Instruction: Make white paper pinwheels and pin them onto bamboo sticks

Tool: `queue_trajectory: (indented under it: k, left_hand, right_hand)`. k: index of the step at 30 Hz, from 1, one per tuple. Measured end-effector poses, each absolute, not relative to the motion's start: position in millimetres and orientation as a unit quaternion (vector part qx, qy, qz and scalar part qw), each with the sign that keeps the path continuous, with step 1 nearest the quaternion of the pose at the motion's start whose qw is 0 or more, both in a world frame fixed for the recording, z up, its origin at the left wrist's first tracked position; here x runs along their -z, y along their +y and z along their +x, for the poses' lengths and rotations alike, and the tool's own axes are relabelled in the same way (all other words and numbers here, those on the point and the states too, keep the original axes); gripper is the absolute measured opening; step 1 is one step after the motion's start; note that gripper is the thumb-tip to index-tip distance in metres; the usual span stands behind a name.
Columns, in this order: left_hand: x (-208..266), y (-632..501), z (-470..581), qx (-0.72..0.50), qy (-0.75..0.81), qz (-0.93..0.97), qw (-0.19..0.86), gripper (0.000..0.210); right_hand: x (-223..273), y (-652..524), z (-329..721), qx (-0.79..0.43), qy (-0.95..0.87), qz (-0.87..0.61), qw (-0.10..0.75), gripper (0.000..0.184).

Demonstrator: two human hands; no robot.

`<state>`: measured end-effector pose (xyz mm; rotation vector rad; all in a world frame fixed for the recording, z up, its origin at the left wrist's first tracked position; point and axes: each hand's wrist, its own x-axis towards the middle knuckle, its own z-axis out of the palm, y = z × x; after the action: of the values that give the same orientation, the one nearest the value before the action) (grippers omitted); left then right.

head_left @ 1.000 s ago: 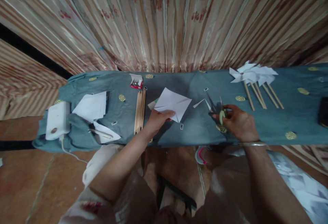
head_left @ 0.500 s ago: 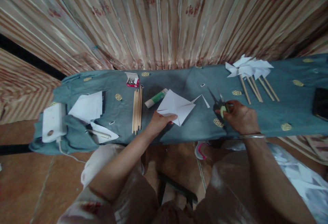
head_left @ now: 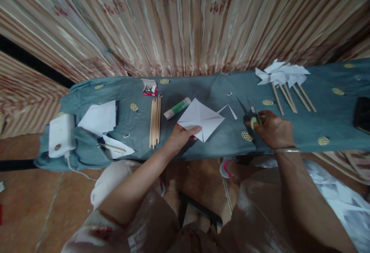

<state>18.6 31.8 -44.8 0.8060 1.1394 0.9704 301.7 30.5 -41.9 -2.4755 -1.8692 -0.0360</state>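
My left hand (head_left: pixel 185 136) grips a square white sheet of paper (head_left: pixel 199 116) by its near-left corner, thumb on top. Slits run in from the sheet's corners toward its creased middle. To the right, my right hand (head_left: pixel 273 129) holds a pair of scissors (head_left: pixel 253 118) with pale green handles, its blades pointing away from me and apart from the paper. Thin paper scraps (head_left: pixel 231 110) lie between the sheet and the scissors. A green and white glue stick (head_left: pixel 177 108) lies just beyond the sheet's left side.
Wooden sticks (head_left: pixel 155 122) lie left of the glue stick, below a small open red box (head_left: pixel 150 88) of metal pins. Farther left are stacked papers (head_left: pixel 98 118) and a white plugged-in device (head_left: pixel 61 135). Several paper pinwheels (head_left: pixel 281 75) on sticks lie at the back right. A dark object (head_left: pixel 362 115) sits far right.
The sheet's right corner has shifted slightly rightward and the sheet lies flatter. The scissors stay in my right hand, which has barely moved. The whole view has shifted a little.
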Motion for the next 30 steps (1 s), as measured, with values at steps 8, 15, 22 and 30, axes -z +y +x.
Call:
queue_trajectory:
  k: [8, 15, 22, 30]
  left_hand:
    - [43.7, 29.2, 19.4, -0.434, 0.502, 0.352, 0.660, 0.030]
    - [43.1, 38.0, 20.9, -0.480, 0.521, 0.327, 0.625, 0.027]
    - [37.9, 45.4, 18.7, -0.508, 0.514, 0.314, 0.616, 0.024]
    - [38.5, 47.8, 16.0, -0.520, 0.498, 0.306, 0.623, 0.025]
  right_hand:
    - [33.2, 31.5, 292.9, -0.055, -0.588, -0.802, 0.093, 0.050]
    - [22.1, 20.2, 267.9, -0.431, -0.529, -0.636, 0.360, 0.062]
    - [12.7, 2.8, 217.0, -0.655, -0.522, -0.464, 0.288, 0.057]
    - [21.9, 3.5, 206.6, -0.680, -0.495, -0.476, 0.254, 0.050]
